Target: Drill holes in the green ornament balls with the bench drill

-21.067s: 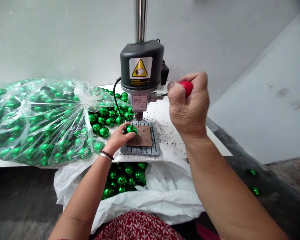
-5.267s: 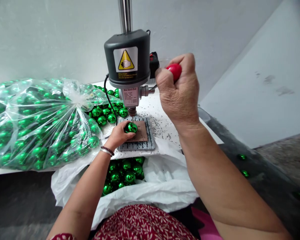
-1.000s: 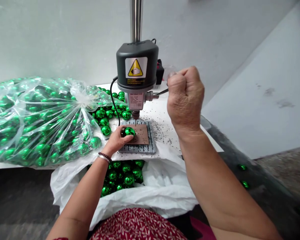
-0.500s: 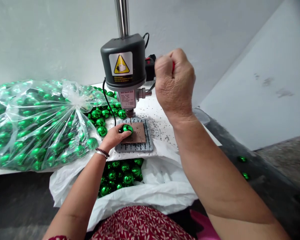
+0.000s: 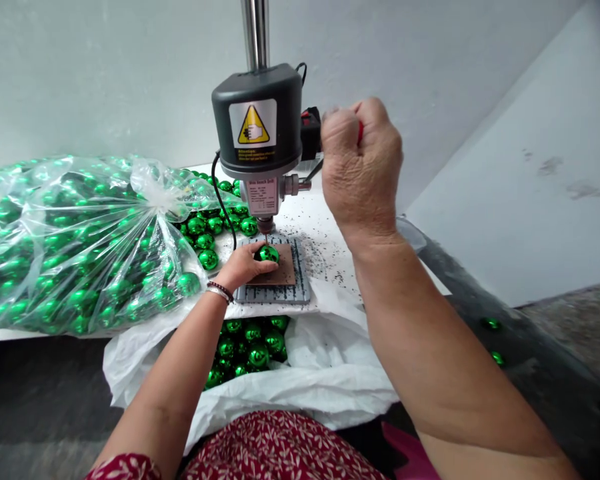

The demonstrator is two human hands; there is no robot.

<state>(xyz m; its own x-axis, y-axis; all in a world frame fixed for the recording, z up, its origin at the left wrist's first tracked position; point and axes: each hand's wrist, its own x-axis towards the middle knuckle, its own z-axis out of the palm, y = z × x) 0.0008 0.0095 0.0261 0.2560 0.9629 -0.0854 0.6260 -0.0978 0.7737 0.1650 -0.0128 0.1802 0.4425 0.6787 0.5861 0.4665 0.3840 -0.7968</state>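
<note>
My left hand point(image 5: 247, 265) pinches a shiny green ball point(image 5: 269, 254) between thumb and fingers. The ball rests on a brown board point(image 5: 286, 270) lying over the grey slotted base point(image 5: 301, 291) of a small bench drill point(image 5: 257, 123). Directly above it, the thin drill bit point(image 5: 267, 237) points down; whether the tip touches the ball I cannot tell. Wrapped round the drill's feed lever point(image 5: 314, 172) is my right hand point(image 5: 363, 170), closed in a fist with a bit of red grip showing.
A knotted clear plastic bag point(image 5: 80, 247) full of green balls lies on the left, with loose green balls point(image 5: 209, 259) beside it. In front, an open white sack point(image 5: 325, 390) holds several more. Dark shavings point(image 5: 325, 257) litter the white tabletop. A black cable point(image 5: 221, 207) hangs from the drill.
My left hand has moved the green ball right, under the drill bit. My right hand stays on the lever. The whole view has shifted slightly.
</note>
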